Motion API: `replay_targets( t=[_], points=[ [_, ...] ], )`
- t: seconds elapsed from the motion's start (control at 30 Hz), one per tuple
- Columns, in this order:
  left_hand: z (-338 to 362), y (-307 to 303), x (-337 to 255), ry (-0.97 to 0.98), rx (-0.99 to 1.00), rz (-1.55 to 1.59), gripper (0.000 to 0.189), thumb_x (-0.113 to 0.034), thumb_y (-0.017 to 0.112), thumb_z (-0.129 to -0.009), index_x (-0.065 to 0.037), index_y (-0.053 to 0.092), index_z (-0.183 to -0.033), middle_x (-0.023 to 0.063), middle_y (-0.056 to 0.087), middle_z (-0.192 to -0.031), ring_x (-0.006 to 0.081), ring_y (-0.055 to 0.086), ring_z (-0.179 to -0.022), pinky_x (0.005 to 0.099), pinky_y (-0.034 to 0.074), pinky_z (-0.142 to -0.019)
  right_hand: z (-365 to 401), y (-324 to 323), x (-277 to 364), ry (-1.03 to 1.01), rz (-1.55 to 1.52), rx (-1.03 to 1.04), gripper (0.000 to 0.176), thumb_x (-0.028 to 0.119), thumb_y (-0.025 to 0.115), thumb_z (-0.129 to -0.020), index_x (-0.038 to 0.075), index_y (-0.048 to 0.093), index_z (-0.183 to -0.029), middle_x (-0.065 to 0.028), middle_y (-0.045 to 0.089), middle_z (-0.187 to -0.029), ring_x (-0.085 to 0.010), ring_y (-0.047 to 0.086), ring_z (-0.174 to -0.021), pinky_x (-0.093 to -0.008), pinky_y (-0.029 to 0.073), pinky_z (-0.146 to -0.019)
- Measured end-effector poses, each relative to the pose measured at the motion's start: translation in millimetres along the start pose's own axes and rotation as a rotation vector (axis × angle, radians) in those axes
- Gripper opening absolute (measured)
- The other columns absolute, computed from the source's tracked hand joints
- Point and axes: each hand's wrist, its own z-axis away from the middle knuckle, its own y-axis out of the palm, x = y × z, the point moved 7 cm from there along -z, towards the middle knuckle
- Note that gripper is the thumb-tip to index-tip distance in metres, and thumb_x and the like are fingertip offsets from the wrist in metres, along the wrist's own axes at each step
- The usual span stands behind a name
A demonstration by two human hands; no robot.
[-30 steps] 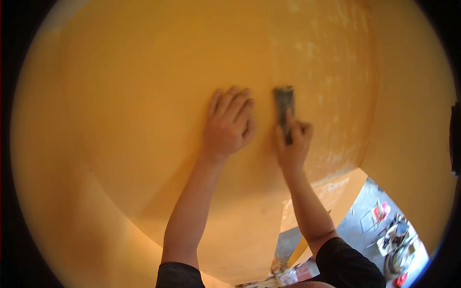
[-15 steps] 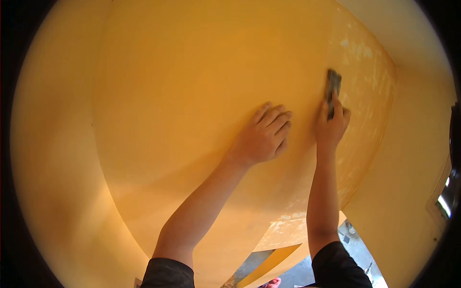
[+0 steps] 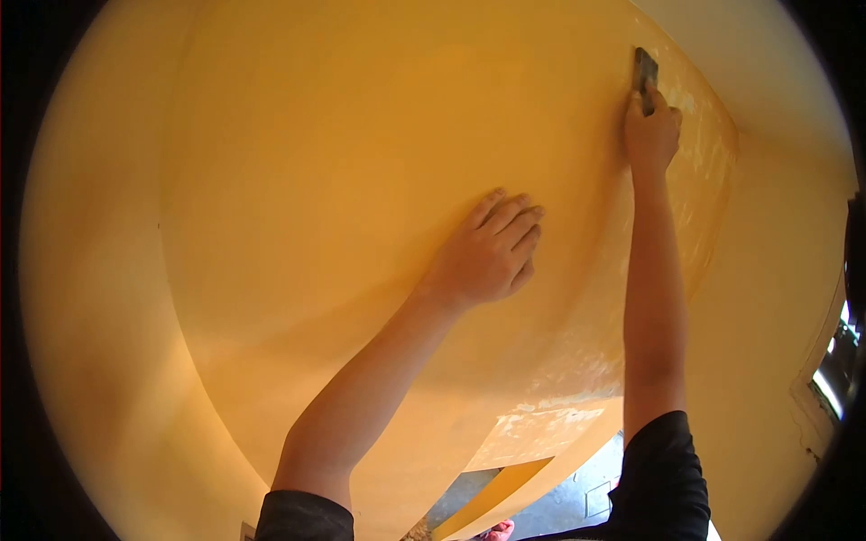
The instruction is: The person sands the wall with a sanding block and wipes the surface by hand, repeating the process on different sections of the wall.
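Observation:
A yellow-orange wall (image 3: 361,117) fills most of the view, with pale, patchy marks along its right side. My right hand (image 3: 653,135) is closed round a dark, flat block (image 3: 645,72), which lies against the wall near the upper right. Lower and to the left, my left hand (image 3: 494,248) rests on the wall, empty, fingers spread a little. The face of the block towards the wall is hidden.
A lighter side wall (image 3: 767,298) stands on the right, with a bright opening (image 3: 828,392) at its edge. Below, a grey floor (image 3: 564,509) and a yellow strip (image 3: 492,500) show. Another curved surface (image 3: 99,298) is on the left.
My right hand has moved up and slightly right along the wall with the dark block. My left hand has hardly moved. The view has shifted slightly.

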Motion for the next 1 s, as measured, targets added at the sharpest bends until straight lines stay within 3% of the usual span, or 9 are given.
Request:
replay_targets(
  t=[0.17,0.43,0.53,0.6,0.63,0.7,0.83,0.87,1.0],
  points=[
    [-2,1,3,0.016,0.018,-0.008,0.022,-0.013,0.064,-0.079,-0.006,0.067,-0.1,0.0056,0.064,-0.12,0.0237,0.056,-0.121,0.0472,0.04,-0.108,-91,17,24,-0.042,0.047,-0.096,0.045,0.046,0.056,-0.092,0.027,0.063,-0.132,-0.0172,0.056,-0.124,-0.0345,0.054,-0.119,-0.0506,0.043,-0.1],
    [-1,4,-1,0.015,0.048,-0.013,0.026,-0.014,0.065,-0.077,-0.006,0.068,-0.101,0.0062,0.065,-0.12,0.025,0.056,-0.121,0.0485,0.038,-0.109,-61,17,4,-0.019,0.002,-0.084,0.046,0.05,0.056,-0.09,0.028,0.065,-0.129,-0.017,0.06,-0.121,-0.0367,0.058,-0.115,-0.0537,0.044,-0.099],
    [-2,5,1,0.011,0.052,-0.031,0.026,-0.014,0.066,-0.076,-0.007,0.068,-0.102,0.0065,0.065,-0.119,0.025,0.057,-0.12,0.0485,0.039,-0.108,-95,9,14,-0.118,0.022,-0.146,0.045,0.045,0.064,-0.088,0.022,0.067,-0.127,-0.0177,0.064,-0.108,-0.0355,0.062,-0.107,-0.0475,0.048,-0.093],
    [-5,5,1,0.018,0.052,-0.024,0.026,-0.014,0.066,-0.076,-0.008,0.067,-0.102,0.0064,0.065,-0.119,0.025,0.057,-0.12,0.0485,0.039,-0.108,-71,-4,24,-0.107,-0.032,-0.279,0.039,0.019,0.066,-0.091,0.001,0.064,-0.126,-0.0139,0.066,-0.1,-0.0193,0.062,-0.082,-0.0339,0.05,-0.071],
    [-2,4,1,0.019,0.052,-0.021,0.026,-0.014,0.066,-0.076,-0.008,0.067,-0.102,0.0064,0.065,-0.119,0.0249,0.058,-0.12,0.0485,0.039,-0.108,-50,-17,22,-0.101,-0.016,-0.243,0.039,0.019,0.066,-0.091,0.001,0.064,-0.126,-0.0139,0.066,-0.1,-0.0193,0.062,-0.082,-0.0339,0.05,-0.071],
    [1,6,1,0.057,0.005,-0.055,0.026,-0.015,0.066,-0.076,-0.009,0.067,-0.101,0.0066,0.065,-0.119,0.0251,0.058,-0.12,0.0489,0.04,-0.107,28,-39,33,0.093,-0.236,0.33,0.041,0.025,0.062,-0.093,-0.001,0.064,-0.125,-0.018,0.065,-0.106,-0.0263,0.063,-0.093,-0.0396,0.051,-0.079],
    [5,5,-5,0.073,0.065,-0.117,0.023,-0.017,0.067,-0.081,-0.009,0.069,-0.103,0.0061,0.067,-0.118,0.0255,0.06,-0.116,0.0451,0.044,-0.102,79,-6,-17,-0.287,0.026,-0.298,0.037,0.026,0.06,-0.095,0.0,0.068,-0.12,-0.0172,0.065,-0.08,-0.0293,0.064,-0.072,-0.0416,0.05,-0.068],
    [9,9,1,0.044,0.126,-0.101,0.023,-0.017,0.067,-0.081,-0.009,0.069,-0.103,0.0061,0.067,-0.118,0.0255,0.06,-0.116,0.0451,0.044,-0.102,82,-16,8,-0.378,-0.038,-0.237,0.037,0.026,0.059,-0.096,-0.001,0.067,-0.119,-0.0181,0.064,-0.07,-0.0303,0.063,-0.063,-0.0413,0.049,-0.063],
    [7,7,-7,0.133,-0.058,-0.027,0.027,-0.017,0.061,-0.078,-0.005,0.064,-0.102,0.0127,0.064,-0.114,0.031,0.058,-0.116,0.0503,0.039,-0.106,69,-6,-13,-0.311,-0.111,-0.273,0.038,0.028,0.059,-0.095,-0.003,0.067,-0.115,-0.0212,0.068,-0.075,-0.0307,0.065,-0.066,-0.041,0.05,-0.064]
  ],
)
